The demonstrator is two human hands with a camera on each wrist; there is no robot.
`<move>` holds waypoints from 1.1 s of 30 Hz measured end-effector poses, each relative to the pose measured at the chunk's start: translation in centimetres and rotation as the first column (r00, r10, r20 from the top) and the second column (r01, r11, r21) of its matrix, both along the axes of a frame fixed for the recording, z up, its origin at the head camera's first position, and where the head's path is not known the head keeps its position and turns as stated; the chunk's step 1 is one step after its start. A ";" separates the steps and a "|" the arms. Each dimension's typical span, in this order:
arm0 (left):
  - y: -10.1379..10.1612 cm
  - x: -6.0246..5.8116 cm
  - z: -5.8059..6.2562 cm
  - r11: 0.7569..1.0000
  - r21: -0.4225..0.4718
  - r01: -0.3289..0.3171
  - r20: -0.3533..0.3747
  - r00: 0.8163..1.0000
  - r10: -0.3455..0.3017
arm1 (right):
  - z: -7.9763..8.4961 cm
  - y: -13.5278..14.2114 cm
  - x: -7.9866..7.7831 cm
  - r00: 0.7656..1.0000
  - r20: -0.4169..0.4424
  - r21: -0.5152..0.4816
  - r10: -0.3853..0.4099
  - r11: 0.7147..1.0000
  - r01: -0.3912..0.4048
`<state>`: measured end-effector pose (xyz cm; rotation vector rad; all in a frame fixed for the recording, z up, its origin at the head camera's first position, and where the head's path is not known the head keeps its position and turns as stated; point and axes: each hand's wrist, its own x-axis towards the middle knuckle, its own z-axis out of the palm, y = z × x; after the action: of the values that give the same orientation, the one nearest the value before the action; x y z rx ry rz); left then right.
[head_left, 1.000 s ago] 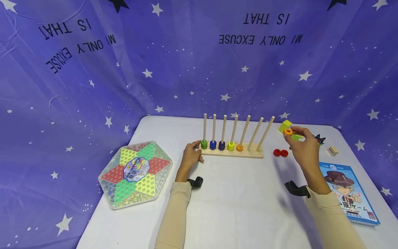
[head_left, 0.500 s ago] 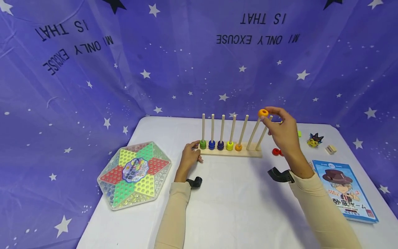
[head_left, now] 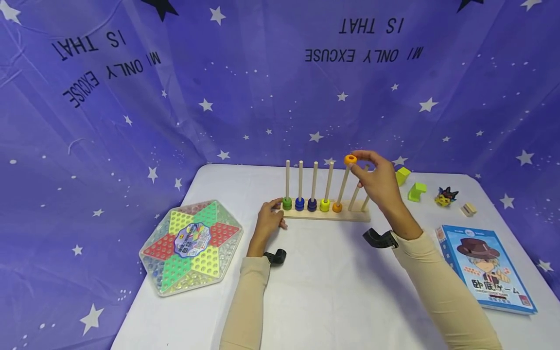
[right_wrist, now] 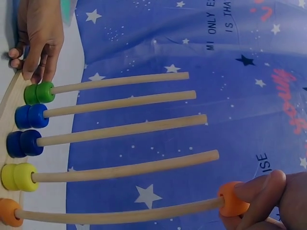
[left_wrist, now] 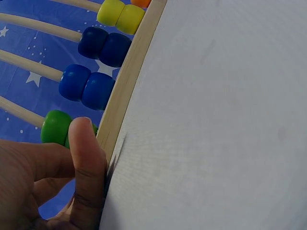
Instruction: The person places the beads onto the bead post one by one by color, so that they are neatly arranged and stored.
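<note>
A wooden peg rack [head_left: 323,217] with several upright pegs stands toward the back of the table. Beads sit in pairs at the foot of four pegs: green [right_wrist: 38,93], blue [left_wrist: 86,87], dark blue [right_wrist: 24,143] and yellow [right_wrist: 18,177]. One orange bead [head_left: 337,207] lies at the bottom of the peg after the yellow pair. At that peg's tip, my right hand [head_left: 379,182] pinches another orange bead [right_wrist: 233,198] between thumb and fingers. My left hand [head_left: 268,218] grips the rack's left end beside the green beads, thumb along the front edge.
On the left lies a hexagonal Chinese checkers box [head_left: 192,247]. To the right are green blocks [head_left: 417,191], a small dark-and-yellow figure [head_left: 445,197], a small pale block [head_left: 468,209] and a blue game box [head_left: 490,267]. A purple star-patterned cloth [head_left: 262,87] hangs behind.
My right hand has carried the orange bead left from beside the green blocks to the tip of the orange peg. The red beads are now hidden behind the right arm. My left hand stays put.
</note>
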<state>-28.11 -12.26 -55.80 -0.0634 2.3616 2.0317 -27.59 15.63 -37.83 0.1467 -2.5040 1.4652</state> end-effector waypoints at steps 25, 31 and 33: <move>0.1 0.1 0.2 1.000 -0.018 -0.008 -0.003 1.000 0.007 | -10.6 13.1 2.3 0.921 0.245 0.178 -0.302 0.948 0.264; 0.1 0.2 0.2 1.000 -0.019 -0.011 0.009 1.000 0.011 | -15.3 14.5 2.5 0.905 0.352 0.216 -0.237 0.962 0.167; 0.1 0.2 0.2 1.000 -0.019 -0.012 0.007 1.000 0.012 | -16.0 14.7 2.4 0.905 0.351 0.220 -0.240 0.961 0.169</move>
<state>-27.91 -12.11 -55.63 -0.0856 2.3821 2.0107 -25.20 30.29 -53.80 -0.3952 -2.8467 1.2710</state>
